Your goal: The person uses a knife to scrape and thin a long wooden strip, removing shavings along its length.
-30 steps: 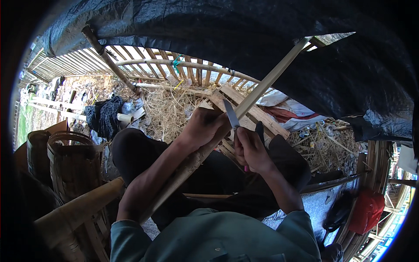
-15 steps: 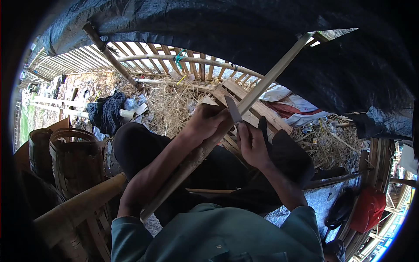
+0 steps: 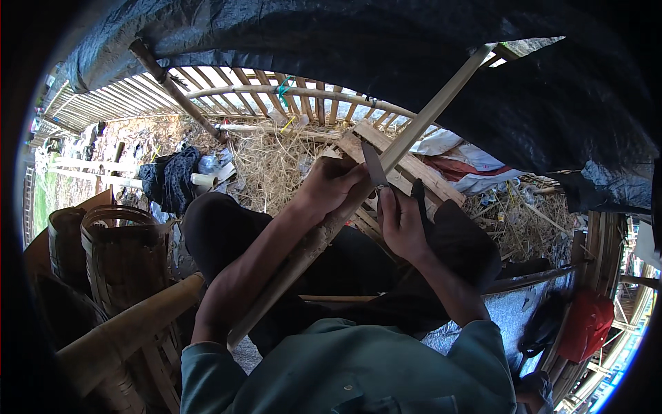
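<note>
Your left hand (image 3: 329,188): angled up and inward, fingers clasping a long bamboo strip (image 3: 422,124)
Your right hand (image 3: 403,224): tilted leftward, fingers clenched around a knife (image 3: 374,167)

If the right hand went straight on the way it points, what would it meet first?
Probably the long pale strip, just beyond the right hand and its knife; depth is hard to judge.

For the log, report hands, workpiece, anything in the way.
Left hand gripping long pale strip. Right hand holding knife, blade at strip's edge, contact unclear. Possible hazard: left hand near blade.
</note>
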`<state>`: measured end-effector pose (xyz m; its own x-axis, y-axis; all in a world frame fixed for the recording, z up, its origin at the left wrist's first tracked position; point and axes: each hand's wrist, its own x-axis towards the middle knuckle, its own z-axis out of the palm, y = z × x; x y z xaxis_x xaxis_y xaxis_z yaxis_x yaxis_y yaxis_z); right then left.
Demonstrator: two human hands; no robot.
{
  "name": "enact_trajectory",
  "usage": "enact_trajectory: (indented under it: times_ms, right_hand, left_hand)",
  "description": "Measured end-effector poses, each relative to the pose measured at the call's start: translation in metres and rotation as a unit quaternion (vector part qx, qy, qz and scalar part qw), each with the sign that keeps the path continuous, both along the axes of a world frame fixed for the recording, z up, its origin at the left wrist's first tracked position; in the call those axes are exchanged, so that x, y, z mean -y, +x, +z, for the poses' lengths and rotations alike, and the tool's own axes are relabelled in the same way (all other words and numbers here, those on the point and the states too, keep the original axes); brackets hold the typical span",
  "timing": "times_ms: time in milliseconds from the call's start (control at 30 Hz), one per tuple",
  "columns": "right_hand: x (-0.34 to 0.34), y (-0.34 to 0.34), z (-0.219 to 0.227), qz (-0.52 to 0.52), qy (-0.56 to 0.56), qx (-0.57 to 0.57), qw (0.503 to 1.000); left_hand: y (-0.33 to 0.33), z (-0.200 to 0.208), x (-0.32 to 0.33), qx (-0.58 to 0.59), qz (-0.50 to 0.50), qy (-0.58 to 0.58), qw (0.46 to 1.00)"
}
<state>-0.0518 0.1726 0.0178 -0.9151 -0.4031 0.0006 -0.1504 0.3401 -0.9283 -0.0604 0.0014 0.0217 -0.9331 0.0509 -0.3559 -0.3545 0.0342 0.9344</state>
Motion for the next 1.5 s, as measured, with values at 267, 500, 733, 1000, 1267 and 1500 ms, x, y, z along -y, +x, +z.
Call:
enact_trajectory:
  times_ms: [267, 500, 733, 1000, 1267, 1500]
  right_hand:
    - [0.006, 0.017, 0.014, 0.106, -0.051, 0.127, 0.985]
    - [-0.006, -0.008, 0.024, 0.004, -0.046, 0.134, 0.990]
    - [-0.017, -0.016, 0.018, -0.049, -0.041, 0.000, 0.998]
    - [-0.003, 0.000, 0.011, 0.085, -0.062, -0.194, 0.975]
    - [0.002, 0.003, 0.006, 0.135, -0.056, -0.265, 0.953]
    - [0.005, 0.002, 0.009, 0.122, -0.045, -0.272, 0.953]
  left_hand:
    - [-0.012, 0.008, -0.002, 0.073, -0.020, 0.086, 0.993]
    - [-0.010, -0.013, -0.003, 0.044, -0.007, 0.225, 0.973]
    - [-0.005, 0.001, -0.004, 0.083, 0.022, 0.193, 0.977]
    - [-0.003, -0.003, -0.001, 0.053, 0.006, 0.167, 0.984]
    - [-0.001, 0.003, 0.002, 0.062, -0.033, 0.175, 0.982]
    - [0.000, -0.001, 0.000, 0.054, -0.005, 0.202, 0.978]
